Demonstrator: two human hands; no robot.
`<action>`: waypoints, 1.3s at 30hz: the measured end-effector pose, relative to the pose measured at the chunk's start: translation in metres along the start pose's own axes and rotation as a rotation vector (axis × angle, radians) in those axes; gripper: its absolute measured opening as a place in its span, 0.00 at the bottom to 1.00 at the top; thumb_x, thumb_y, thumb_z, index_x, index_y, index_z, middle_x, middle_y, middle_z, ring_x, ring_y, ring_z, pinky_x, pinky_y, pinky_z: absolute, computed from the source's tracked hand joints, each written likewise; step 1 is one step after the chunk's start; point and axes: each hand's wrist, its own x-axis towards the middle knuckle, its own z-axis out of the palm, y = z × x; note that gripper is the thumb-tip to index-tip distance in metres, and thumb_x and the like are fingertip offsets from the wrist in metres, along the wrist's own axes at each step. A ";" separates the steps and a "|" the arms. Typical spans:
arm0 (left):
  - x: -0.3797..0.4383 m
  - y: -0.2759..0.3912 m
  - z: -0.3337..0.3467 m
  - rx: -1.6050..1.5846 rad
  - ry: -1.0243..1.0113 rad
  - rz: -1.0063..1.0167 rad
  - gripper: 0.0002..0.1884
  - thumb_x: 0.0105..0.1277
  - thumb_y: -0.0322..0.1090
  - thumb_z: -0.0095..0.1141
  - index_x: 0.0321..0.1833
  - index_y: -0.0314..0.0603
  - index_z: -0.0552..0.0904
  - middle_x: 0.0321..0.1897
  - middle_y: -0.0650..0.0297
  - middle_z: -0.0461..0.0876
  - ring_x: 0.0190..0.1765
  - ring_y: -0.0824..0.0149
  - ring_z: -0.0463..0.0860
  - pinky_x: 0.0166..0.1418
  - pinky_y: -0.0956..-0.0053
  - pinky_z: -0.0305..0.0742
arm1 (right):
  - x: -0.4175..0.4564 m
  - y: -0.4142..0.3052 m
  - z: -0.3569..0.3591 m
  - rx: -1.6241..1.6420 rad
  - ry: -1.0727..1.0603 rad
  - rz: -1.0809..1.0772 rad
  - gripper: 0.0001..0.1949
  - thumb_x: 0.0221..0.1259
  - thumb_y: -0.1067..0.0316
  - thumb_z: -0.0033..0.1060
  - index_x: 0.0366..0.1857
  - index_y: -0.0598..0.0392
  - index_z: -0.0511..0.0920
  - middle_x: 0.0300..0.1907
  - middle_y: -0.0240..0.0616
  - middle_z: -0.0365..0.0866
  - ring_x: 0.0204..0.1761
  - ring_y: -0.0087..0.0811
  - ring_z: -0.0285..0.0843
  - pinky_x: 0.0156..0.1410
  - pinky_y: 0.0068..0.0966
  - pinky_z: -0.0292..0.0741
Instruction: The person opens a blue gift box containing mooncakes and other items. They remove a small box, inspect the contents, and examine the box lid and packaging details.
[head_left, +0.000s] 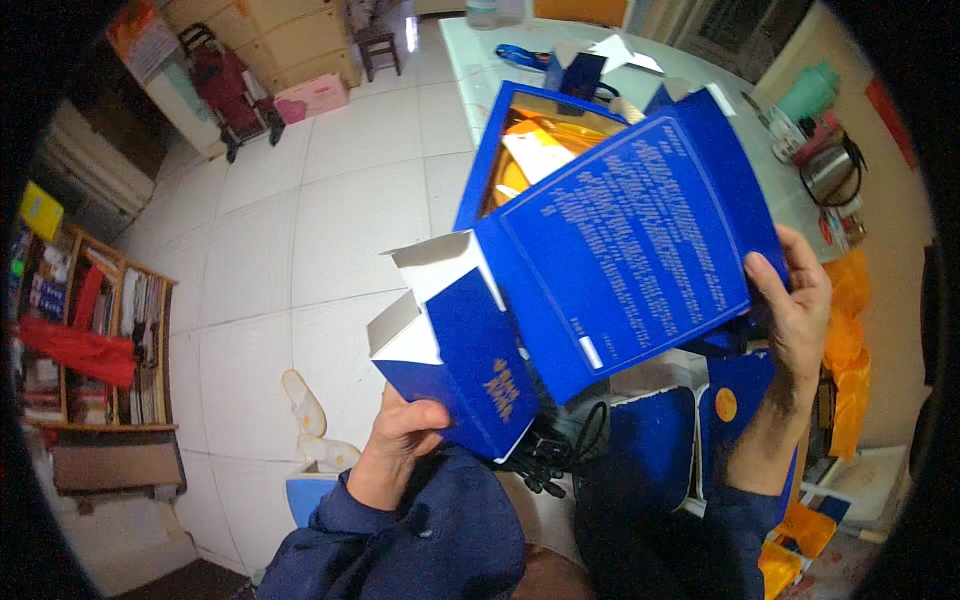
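A blue cardboard box with printed writing on its broad panel is held up in front of me, tilted, its white-lined end flaps standing out at the left. My left hand grips its lower left part, thumb on the blue side that bears gold writing. My right hand holds the far right edge, thumb on the printed panel. Behind it lies a blue-rimmed box with orange-yellow lining and a white and orange packet inside, partly hidden by the held box.
A pale table carries small blue boxes, a blue strap and, at the right, a metal kettle. More blue cardboard and black cables are near my lap. Slippers lie on the tiled floor; a bookshelf stands left.
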 end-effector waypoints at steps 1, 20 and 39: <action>0.000 0.000 0.003 0.039 0.006 0.023 0.46 0.46 0.30 0.72 0.69 0.32 0.60 0.57 0.49 0.74 0.60 0.54 0.74 0.65 0.59 0.69 | 0.000 0.001 -0.003 0.027 0.015 0.006 0.15 0.62 0.73 0.60 0.52 0.63 0.74 0.44 0.33 0.80 0.42 0.18 0.76 0.49 0.16 0.73; -0.001 0.002 0.003 -0.038 0.035 0.061 0.34 0.64 0.40 0.61 0.67 0.33 0.60 0.59 0.49 0.72 0.61 0.56 0.75 0.63 0.57 0.73 | -0.005 0.028 -0.026 0.304 0.136 0.036 0.14 0.63 0.75 0.56 0.52 0.62 0.73 0.47 0.39 0.81 0.44 0.24 0.79 0.53 0.21 0.75; -0.006 -0.009 -0.025 -0.024 0.110 0.025 0.33 0.64 0.43 0.59 0.68 0.35 0.63 0.60 0.52 0.73 0.61 0.53 0.74 0.65 0.52 0.67 | -0.007 0.052 -0.047 1.175 -0.043 0.115 0.20 0.65 0.65 0.54 0.56 0.65 0.68 0.44 0.44 0.79 0.36 0.29 0.78 0.40 0.22 0.76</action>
